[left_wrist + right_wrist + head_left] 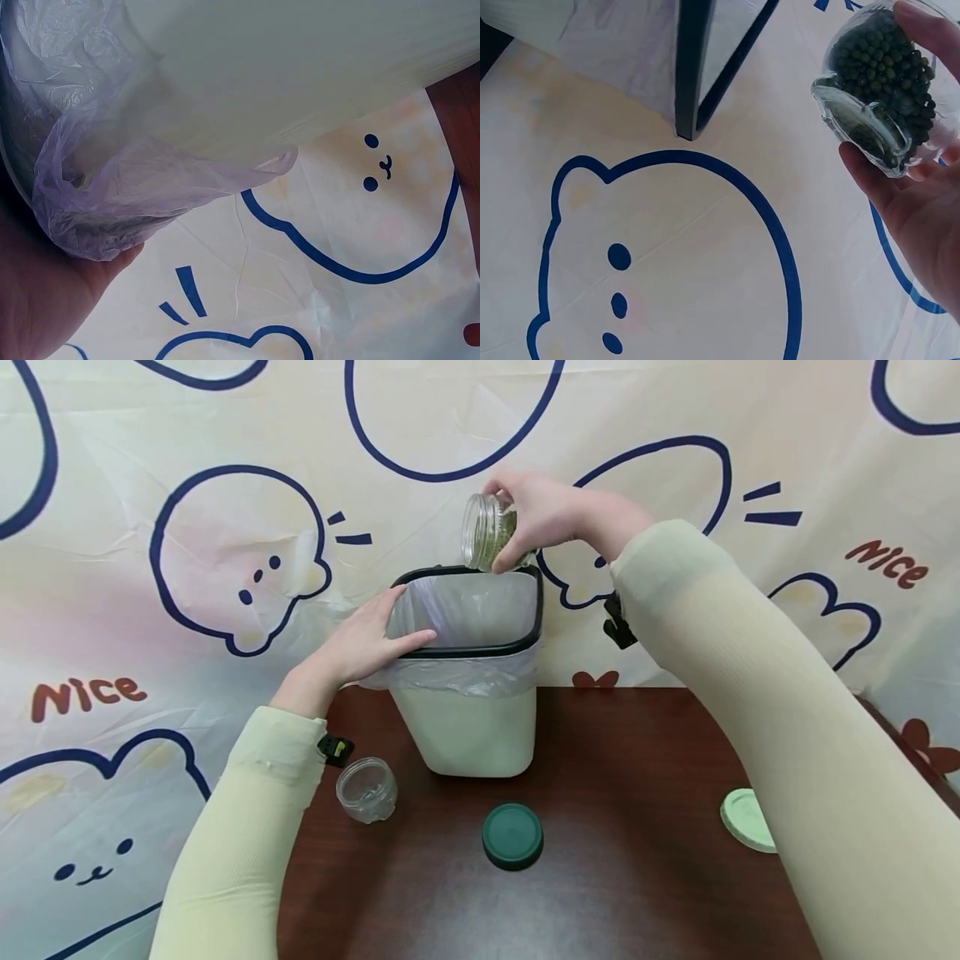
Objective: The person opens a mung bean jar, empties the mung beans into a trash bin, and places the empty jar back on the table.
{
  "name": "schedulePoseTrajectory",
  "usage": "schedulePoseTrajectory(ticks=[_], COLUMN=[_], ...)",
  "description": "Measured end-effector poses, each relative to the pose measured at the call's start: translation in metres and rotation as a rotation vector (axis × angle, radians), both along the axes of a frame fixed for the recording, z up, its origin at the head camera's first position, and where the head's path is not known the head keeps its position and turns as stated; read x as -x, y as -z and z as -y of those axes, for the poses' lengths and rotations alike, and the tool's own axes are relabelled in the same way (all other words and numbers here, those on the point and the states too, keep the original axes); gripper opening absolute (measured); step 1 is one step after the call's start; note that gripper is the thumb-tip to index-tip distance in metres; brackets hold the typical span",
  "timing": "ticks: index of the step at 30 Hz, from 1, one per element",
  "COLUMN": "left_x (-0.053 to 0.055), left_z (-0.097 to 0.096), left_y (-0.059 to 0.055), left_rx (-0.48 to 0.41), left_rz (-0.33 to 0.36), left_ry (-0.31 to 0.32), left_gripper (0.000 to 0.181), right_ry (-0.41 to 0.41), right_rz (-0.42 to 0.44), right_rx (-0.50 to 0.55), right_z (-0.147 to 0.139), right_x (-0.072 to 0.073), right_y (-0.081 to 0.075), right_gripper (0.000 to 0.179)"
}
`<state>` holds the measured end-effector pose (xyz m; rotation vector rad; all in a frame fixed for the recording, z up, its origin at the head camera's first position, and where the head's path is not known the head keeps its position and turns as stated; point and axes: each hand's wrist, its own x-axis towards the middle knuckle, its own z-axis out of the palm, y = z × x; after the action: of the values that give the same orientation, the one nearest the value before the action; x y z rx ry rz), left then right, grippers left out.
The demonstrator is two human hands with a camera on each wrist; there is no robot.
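Observation:
My right hand [542, 512] grips a clear jar [478, 531] on its side, its mouth facing left over the back rim of a bin [480, 735]. Small round green beans [889, 67] lie inside the jar in the right wrist view. A thin, pale plastic bag [487, 675] lines the bin and folds over its black rim [480, 652]. With thumb and fingers outstretched, my left hand [360, 635] rests on the rim's left front corner. The left wrist view shows that hand against the bag's loose, lilac-tinted edge [150, 187].
On the dark brown table [615, 877], an uncapped clear jar [367, 790] stands left of the bin. A dark green lid [512, 835] lies in front of the bin. Farther right, a pale green lid [746, 818] is partly behind my right sleeve. A printed sheet [420, 410] hangs behind.

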<state>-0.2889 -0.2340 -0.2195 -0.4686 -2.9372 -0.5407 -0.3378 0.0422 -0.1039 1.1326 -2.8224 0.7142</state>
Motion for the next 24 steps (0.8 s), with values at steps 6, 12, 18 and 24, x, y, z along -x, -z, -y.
schedulePoseTrajectory(ticks=[6, 12, 18, 24], left_x=[0.0009, 0.0017, 0.0022, 0.0026], left_z=[-0.0014, -0.0025, -0.0041, -0.0045], left_y=[0.0003, 0.0001, 0.0001, 0.0004], left_rx=[0.005, 0.009, 0.006, 0.000], left_rz=[-0.002, -0.006, -0.001, -0.002], left_ry=[0.002, 0.007, 0.007, 0.009], left_gripper=[0.100, 0.100, 0.100, 0.100], right_ry=[-0.003, -0.009, -0.005, -0.005], right_rz=[0.003, -0.030, -0.057, -0.035], right_rx=[-0.051, -0.112, -0.122, -0.126], right_z=[0.0016, 0.0011, 0.0003, -0.0015], right_x=[0.0002, -0.0024, -0.0037, -0.0030], right_y=[0.0037, -0.0028, -0.0046, 0.0031], right_gripper=[0.081, 0.081, 0.083, 0.082])
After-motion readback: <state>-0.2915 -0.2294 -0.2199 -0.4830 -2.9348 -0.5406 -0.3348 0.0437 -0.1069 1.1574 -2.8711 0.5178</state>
